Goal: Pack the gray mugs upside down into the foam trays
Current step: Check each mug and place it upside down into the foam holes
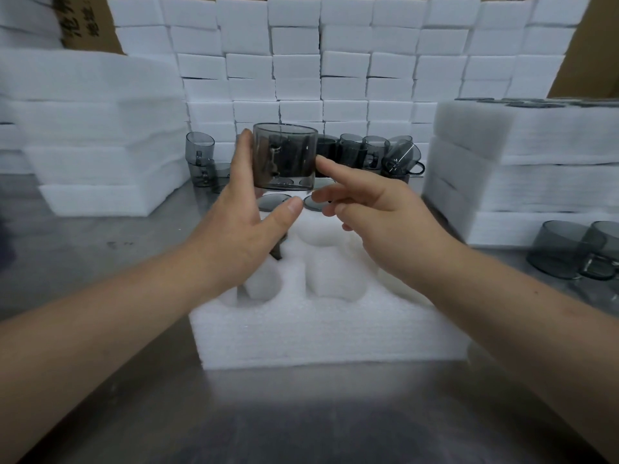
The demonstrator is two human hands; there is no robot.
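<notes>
My left hand [241,226] holds a gray see-through mug [284,157] in the air above the far end of the white foam tray [335,333]. Its fingers reach round the mug's left and back side, and the thumb sticks out below. The mug's flat base faces up. My right hand [378,216] touches the mug's right side with its index fingertip; its other fingers are loosely bent and hold nothing. Two mug bases [274,200] show in the tray's far row. The near round pockets look white. A dark part under my left palm is mostly hidden.
Loose gray mugs stand at the back [368,152], back left [200,155] and far right [569,251] of the steel table [100,262]. Foam tray stacks rise on the left [100,135] and right [542,169]. A wall of white foam blocks [335,61] closes the back.
</notes>
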